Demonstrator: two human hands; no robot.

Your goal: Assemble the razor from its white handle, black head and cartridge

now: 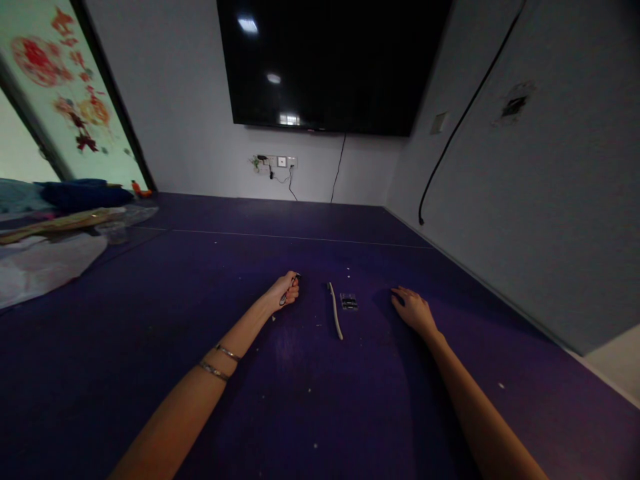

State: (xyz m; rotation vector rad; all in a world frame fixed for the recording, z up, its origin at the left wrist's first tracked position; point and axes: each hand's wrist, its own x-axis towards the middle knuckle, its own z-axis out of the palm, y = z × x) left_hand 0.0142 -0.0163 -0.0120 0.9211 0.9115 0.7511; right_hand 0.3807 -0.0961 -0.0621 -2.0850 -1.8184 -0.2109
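A small dark and silver thing (284, 298) was held in the left hand (286, 291), a little to the left of the pale brush (335, 313). The fingers were curled tight and pressed around it, so only its two ends were seen, and what kind of thing it was could not be told. For a good job, it was best gripped snugly but not squeezed hard, with its far end pointed away from the skin. The brush was not touched by any hand. Just to the right of the brush, a clear packet (349, 302) with dark bits inside was laid flat. Farther right of the brush, the right hand (413, 311) was held palm down and low, with its fingers loosely stretched and its thumb apart; nothing was seen in it, but its underside was hidden. That hand was best moved slowly, so that the packet was not bumped. A gap was left between the brush and each hand, and the most room was found on the near side of the brush, on the purple surface (280, 427). To the right of the brush, well past the right hand, the surface was ended by the side wall (525, 233). Far beyond the brush, it was stopped by the back wall (190, 133). Far to the left of the brush, reaching was hemmed in by a white bag (50, 267).
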